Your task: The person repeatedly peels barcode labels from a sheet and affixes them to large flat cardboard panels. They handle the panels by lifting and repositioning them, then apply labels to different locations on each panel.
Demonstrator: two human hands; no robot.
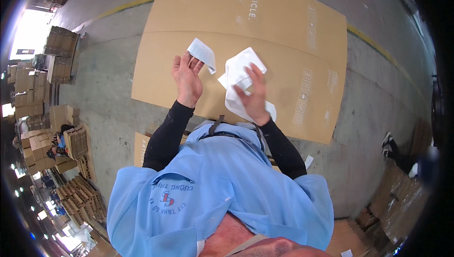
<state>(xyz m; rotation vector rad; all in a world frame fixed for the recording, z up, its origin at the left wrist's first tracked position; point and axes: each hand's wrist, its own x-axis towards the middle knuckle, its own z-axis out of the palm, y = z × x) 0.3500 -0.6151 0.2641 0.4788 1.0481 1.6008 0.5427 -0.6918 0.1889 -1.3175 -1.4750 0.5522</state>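
My left hand (pixel 188 78) is raised over a large brown cardboard sheet (pixel 189 16), its fingertips pinching a small white paper label (pixel 202 55) that curls down at one corner. Beside it, my right hand (pixel 255 95) has its thumb and curved fingers around a loose, folded strip of white paper (pixel 239 63). The strip bends under this hand, and one end comes out near my wrist. Whether more labels sit on the strip is hidden by the folds. The cardboard carries white printing and fold lines.
Another piece of printed cardboard (pixel 140 149) lies by my left elbow. Stacked cartons (pixel 35 91) and flat cardboard bundles (pixel 80 200) stand along the left. At the right, another person's shoe (pixel 388 144) and dark-clad leg show near wrapped brown material (pixel 402 205).
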